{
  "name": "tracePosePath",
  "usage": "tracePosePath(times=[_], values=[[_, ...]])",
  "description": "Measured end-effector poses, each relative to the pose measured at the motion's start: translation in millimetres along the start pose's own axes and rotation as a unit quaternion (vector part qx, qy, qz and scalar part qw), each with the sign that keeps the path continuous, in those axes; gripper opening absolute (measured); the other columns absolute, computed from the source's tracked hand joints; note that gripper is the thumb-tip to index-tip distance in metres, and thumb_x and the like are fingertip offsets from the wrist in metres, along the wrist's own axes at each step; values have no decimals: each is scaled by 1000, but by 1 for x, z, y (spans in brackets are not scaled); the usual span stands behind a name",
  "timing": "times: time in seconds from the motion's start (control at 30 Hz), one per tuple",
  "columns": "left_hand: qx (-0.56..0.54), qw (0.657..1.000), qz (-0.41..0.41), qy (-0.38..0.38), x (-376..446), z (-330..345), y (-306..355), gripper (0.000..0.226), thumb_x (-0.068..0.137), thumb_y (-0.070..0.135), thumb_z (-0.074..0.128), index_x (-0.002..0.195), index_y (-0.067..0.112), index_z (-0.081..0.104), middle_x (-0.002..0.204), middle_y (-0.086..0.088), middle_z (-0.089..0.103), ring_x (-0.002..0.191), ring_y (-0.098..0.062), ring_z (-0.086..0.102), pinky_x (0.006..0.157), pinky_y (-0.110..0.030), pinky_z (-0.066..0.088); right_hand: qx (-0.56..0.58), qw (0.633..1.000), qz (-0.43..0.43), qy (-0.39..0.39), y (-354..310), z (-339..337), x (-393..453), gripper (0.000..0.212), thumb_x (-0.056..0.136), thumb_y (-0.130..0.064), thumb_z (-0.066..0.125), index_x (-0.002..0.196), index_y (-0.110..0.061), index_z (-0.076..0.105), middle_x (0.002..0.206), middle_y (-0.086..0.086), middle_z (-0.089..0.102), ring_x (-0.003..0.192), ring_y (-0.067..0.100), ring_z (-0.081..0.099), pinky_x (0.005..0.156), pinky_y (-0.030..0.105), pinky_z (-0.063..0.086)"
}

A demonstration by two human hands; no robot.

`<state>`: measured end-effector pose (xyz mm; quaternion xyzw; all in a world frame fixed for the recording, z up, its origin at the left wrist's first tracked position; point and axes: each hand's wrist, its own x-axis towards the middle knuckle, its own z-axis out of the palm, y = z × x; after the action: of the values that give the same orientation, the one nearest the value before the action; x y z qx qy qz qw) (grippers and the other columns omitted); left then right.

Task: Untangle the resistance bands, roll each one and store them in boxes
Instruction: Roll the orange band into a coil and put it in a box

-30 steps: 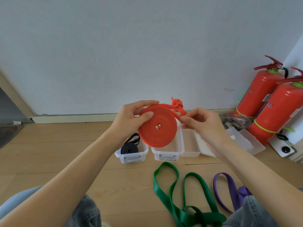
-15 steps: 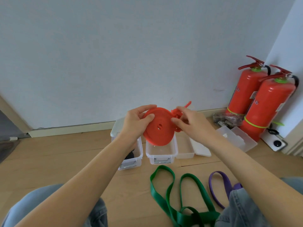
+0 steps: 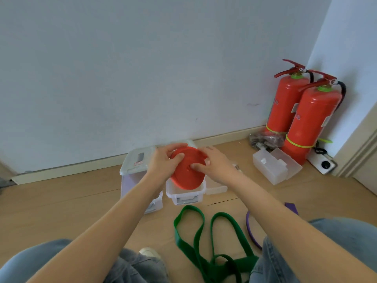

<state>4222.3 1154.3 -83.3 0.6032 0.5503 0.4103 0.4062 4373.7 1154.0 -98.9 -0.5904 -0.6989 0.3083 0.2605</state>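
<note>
Both hands hold the flat, tightly coiled red rubber resistance band roll (image 3: 187,174) just below the centre of the frame. The left hand (image 3: 163,162) grasps the roll's upper left edge, thumb on its face and fingers curled over the top rim. The right hand (image 3: 214,163) is on the roll's right side, with its thumb pressed on the face near the small centre hole and the fingers wrapped over the upper right edge. The roll is tilted, its lower edge dipping into the small clear plastic storage box (image 3: 184,194) directly beneath it; whether it touches the box floor cannot be told.

Just left of that box, partly hidden by the left forearm, stands a second clear plastic box (image 3: 132,182) with its translucent lid (image 3: 137,159) raised behind it. A flat clear lid (image 3: 217,188) lies just right of the middle box.

Lower in the frame, a long green rubber resistance band (image 3: 206,242) lies in loops on the light wooden floor (image 3: 61,201), and a purple rubber band (image 3: 250,231) curves beside the right forearm. Blue denim trouser legs (image 3: 344,231) fill the bottom corners.

At right, another open clear plastic box (image 3: 273,166) sits near two red metal fire extinguishers (image 3: 314,119) in the corner, with a crumpled dark plastic bag (image 3: 265,139) at their base and a white floor socket (image 3: 324,164) further right. A pale wall (image 3: 142,58) fills the upper frame.
</note>
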Motion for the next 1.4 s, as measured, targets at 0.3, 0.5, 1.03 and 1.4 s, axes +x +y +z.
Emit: tracePosePath(times=[0.3,0.5,1.03,1.4], values=[[-47,992,75,-85,66,58,7,33,89,-1,54,115,20,61,103,-1,63,88,-5,58,87,-22,46,314,940,130,-32,54,-68,17,35,83,-4,66,117,-7,58,104,10,65,88,20,66,76,30,58],[-116,988,60,-82,114,100,-6,34,90,-4,52,118,16,57,107,-5,63,93,-12,59,90,-26,47,339,932,127,-36,93,-91,61,18,87,-5,60,103,-13,61,95,3,68,78,9,67,65,20,56],[251,891,158,-344,234,381,-113,49,92,2,41,140,13,38,147,-6,38,134,-24,34,108,-28,25,-19,953,287,98,350,-78,13,41,89,-18,60,128,-10,52,115,9,64,100,20,56,71,15,31],[404,831,292,-247,213,407,-202,29,87,3,56,114,12,60,126,-10,51,124,-43,33,104,-43,29,270,859,302,313,421,-81,2,12,89,-21,60,99,-28,62,94,-14,66,80,-10,62,66,2,45]])
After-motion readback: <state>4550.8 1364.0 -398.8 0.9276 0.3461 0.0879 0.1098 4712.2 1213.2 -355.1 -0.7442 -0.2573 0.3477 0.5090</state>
